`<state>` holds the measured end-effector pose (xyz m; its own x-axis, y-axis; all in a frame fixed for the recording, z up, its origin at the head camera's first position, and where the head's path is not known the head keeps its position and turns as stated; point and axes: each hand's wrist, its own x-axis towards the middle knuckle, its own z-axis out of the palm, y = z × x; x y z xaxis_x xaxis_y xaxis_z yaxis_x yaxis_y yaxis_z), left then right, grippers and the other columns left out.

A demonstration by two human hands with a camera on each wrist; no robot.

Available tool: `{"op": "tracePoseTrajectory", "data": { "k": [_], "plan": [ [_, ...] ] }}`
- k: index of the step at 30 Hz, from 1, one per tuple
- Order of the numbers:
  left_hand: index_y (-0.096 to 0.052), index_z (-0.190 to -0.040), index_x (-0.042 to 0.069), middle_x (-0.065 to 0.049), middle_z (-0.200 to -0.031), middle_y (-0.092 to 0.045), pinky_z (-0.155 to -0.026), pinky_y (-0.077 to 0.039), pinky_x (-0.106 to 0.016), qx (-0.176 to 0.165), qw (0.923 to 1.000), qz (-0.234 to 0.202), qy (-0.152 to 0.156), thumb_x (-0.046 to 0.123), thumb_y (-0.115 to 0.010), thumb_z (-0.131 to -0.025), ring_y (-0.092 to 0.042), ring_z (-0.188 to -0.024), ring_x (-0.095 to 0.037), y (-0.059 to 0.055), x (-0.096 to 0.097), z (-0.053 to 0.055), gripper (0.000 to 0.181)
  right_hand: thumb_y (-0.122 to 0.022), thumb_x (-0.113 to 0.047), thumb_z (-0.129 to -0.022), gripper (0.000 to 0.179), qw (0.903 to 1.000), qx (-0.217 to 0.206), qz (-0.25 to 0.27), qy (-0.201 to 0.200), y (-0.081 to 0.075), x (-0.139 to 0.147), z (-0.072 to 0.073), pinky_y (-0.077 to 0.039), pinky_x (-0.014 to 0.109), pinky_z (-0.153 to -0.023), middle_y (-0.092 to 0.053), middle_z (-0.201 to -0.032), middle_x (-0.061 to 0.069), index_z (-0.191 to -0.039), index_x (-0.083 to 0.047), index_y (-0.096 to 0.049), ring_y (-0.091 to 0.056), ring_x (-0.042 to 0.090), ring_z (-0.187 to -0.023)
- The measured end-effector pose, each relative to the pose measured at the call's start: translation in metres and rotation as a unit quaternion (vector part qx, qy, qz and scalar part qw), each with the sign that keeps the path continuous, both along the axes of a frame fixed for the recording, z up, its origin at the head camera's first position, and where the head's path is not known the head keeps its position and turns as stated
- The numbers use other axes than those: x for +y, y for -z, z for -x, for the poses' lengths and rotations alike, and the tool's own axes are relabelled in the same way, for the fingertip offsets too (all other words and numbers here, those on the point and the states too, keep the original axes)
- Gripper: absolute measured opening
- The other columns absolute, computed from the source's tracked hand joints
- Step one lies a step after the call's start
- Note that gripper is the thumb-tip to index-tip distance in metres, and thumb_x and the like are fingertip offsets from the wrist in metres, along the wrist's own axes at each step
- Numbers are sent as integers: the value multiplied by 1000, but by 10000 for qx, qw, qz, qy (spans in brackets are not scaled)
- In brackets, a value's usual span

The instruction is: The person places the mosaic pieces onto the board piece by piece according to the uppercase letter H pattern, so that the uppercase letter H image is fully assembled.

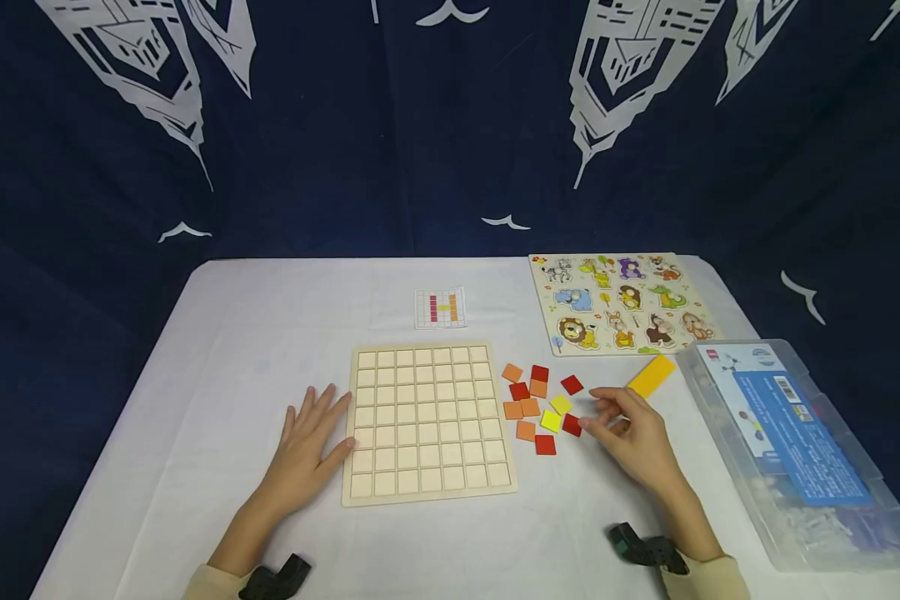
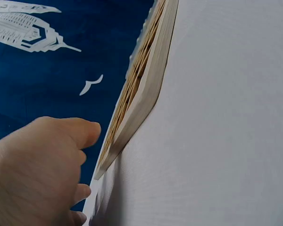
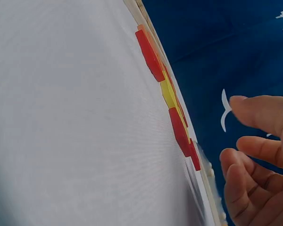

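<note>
A pale wooden grid board [image 1: 427,412] with rows of square recesses lies mid-table. My left hand [image 1: 305,454] rests at its left side, fingers outstretched, with thumb and index fingertips at the edge. The left wrist view shows the thumb [image 2: 87,133] beside the board's thick side [image 2: 148,89]. Right of the board lie loose square tiles: red [image 1: 545,445], orange [image 1: 526,431] and yellow [image 1: 551,421]. Over the right end of this group hovers my right hand [image 1: 633,437], loosely bent, thumb beside a red tile [image 1: 572,425]. Nothing shows between thumb and index in the right wrist view.
A small card [image 1: 423,320] with a coloured grid pattern lies behind the board. At the back right is an animal picture puzzle [image 1: 603,312]. A yellow strip [image 1: 651,377] lies in front of it, beside a clear plastic case [image 1: 787,533] with a blue label.
</note>
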<state>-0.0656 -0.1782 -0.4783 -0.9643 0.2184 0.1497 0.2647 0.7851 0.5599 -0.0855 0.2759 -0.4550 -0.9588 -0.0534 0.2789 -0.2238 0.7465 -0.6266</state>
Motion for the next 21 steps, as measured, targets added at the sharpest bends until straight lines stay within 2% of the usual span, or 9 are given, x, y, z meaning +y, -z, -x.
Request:
{"op": "tracePoseTrajectory", "data": {
  "k": [4, 10, 15, 21],
  "plan": [
    [-43, -148, 12, -22, -158, -28, -113, -2, -70, 82, 9997, 197, 90, 30, -59, -97, -11, -148, -49, 3, 1, -1, 57, -81, -2, -76, 36, 9998, -89, 109, -105, 4, 1, 0, -48, 14, -59, -60, -88, 7, -108, -1, -66, -53, 5, -69],
    [-43, -148, 14, -19, -159, -26, -115, 1, -67, -77, 9992, 378, 117, 29, -57, -97, -8, -149, -46, 6, 1, -2, 55, -81, 0, -75, 35, 9991, -310, 140, -233, 7, 2, 0, -48, 14, -59, -61, -86, 5, -107, -2, -65, -53, 4, -67],
    [-43, -148, 14, -18, -160, -26, -115, 2, -66, -117, 9990, 415, 107, 29, -58, -97, -7, -150, -45, 6, 1, -1, 55, -82, -4, -76, 33, 9980, -553, 130, -290, 11, 3, 2, -49, 15, -59, -61, -84, 5, -105, -2, -66, -53, 5, -66],
    [-44, -148, 13, -19, -159, -26, -114, 2, -67, -146, 9992, 374, 90, 29, -58, -97, -7, -149, -45, 5, 2, -1, 56, -84, -9, -75, 37, 9970, -657, 37, -398, 13, 3, 3, -49, 16, -60, -62, -82, 3, -106, -1, -66, -53, 5, -64]
  ]
}}
